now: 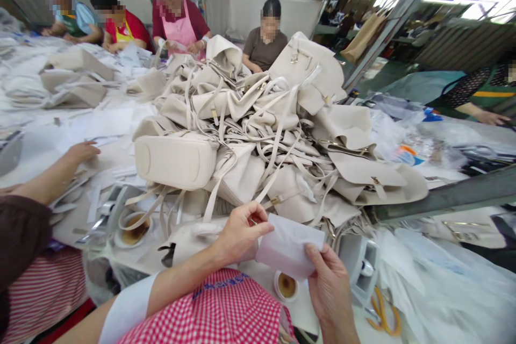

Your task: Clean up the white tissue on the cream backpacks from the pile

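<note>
Head-height view, forward and down

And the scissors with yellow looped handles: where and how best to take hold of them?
Probably the yellow looped handles, from above and the left, with the right hand once it releases the white sheet: the loops lie exposed near that hand, while translucent plastic sheeting lies to their right.
</note>
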`<control>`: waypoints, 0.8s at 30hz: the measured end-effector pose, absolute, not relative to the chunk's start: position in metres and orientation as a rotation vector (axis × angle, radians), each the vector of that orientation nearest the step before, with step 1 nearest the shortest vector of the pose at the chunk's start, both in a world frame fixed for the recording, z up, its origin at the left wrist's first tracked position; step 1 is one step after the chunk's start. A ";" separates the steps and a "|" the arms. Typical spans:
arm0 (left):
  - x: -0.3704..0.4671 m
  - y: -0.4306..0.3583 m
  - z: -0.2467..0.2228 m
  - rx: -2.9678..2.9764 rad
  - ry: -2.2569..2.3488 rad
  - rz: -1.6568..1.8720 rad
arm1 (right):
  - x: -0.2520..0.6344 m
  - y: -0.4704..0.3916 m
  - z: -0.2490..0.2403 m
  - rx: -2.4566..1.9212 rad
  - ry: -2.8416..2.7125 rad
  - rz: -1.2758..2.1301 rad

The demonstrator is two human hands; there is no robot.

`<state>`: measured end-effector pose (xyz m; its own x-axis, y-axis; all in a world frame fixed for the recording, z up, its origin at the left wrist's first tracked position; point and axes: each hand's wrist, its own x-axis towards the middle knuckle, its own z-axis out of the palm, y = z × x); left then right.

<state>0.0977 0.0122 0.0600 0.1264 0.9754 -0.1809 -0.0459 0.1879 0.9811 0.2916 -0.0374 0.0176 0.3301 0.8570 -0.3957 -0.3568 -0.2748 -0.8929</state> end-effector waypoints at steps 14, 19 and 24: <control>0.096 0.014 0.054 1.114 1.211 1.049 | 0.285 -0.041 0.015 -1.356 -0.470 1.295; 0.094 0.015 0.058 1.212 1.217 1.073 | 0.280 -0.041 0.017 -1.339 -0.419 1.308; 0.091 0.013 0.064 1.414 1.144 1.138 | 0.278 -0.037 0.013 -1.287 -0.275 1.407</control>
<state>0.0907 0.0130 0.0636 0.1273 0.9876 0.0918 0.0972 -0.1046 0.9898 0.2779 -0.0369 0.0130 0.2533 0.8132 -0.5240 -0.5557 -0.3210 -0.7669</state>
